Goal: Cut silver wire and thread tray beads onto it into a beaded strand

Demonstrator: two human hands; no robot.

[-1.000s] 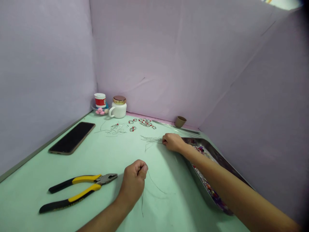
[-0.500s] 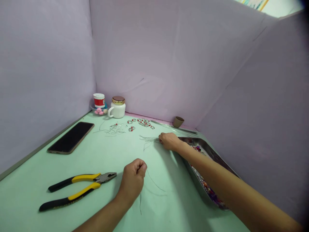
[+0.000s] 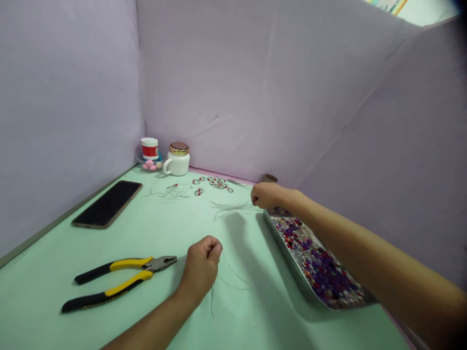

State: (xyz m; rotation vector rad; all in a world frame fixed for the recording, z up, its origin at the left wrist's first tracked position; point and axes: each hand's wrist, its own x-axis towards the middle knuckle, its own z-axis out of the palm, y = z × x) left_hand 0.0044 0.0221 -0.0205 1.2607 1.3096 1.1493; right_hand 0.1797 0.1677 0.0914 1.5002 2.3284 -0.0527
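Observation:
My left hand (image 3: 202, 266) rests on the green table, fingers pinched on a few thin wires (image 3: 230, 270) that trail toward me. My right hand (image 3: 267, 195) is raised a little above the far end of the bead tray, fingers closed; whether it pinches a wire I cannot tell. A loose bundle of thin wires (image 3: 229, 208) lies on the table just left of it. The metal tray (image 3: 288, 253) holds several purple, red and clear beads. Yellow-handled pliers (image 3: 120, 280) lie left of my left hand.
A black phone (image 3: 108, 203) lies at the left edge. A white lidded mug (image 3: 177, 159), a red-and-white jar (image 3: 150, 148) and pink beads sit in the far corner. Beaded wire rings (image 3: 215, 183) and cut wire bits (image 3: 169, 193) lie beyond. Purple walls enclose the table.
My right hand lifted off the wire bundle and moved back and right, above the tray's far end. More of the tray's beads show. My left hand stayed in place.

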